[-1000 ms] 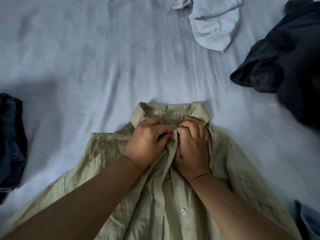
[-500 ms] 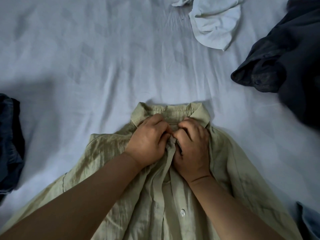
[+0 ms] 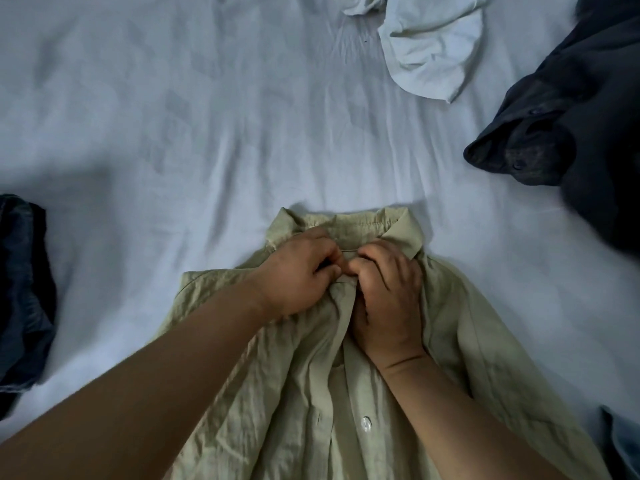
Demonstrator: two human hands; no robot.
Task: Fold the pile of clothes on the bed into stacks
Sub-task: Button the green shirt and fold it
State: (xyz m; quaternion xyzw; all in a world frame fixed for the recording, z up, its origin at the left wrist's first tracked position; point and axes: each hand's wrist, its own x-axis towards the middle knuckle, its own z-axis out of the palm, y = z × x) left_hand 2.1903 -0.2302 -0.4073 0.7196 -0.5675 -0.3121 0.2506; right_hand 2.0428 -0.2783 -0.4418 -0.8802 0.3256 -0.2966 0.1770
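A pale green button-up shirt point(image 3: 460, 327) lies front side up on the white bed sheet point(image 3: 207, 140), collar pointing away from me. My left hand point(image 3: 298, 275) pinches the left edge of the placket just under the collar. My right hand point(image 3: 388, 299) pinches the right edge there, fingertips of both hands meeting at the top button spot. A white button point(image 3: 366, 422) shows lower on the placket. The top button itself is hidden by my fingers.
A crumpled white garment point(image 3: 433, 46) lies at the far top. A dark navy shirt point(image 3: 568, 126) is heaped at the right. Dark blue denim point(image 3: 20, 292) sits at the left edge, and a light blue cloth point(image 3: 623, 441) shows at the bottom right corner.
Both hands stay at the collar opening; the fingers have shifted slightly, drawing the two placket edges closer together. The shirt has not moved otherwise.
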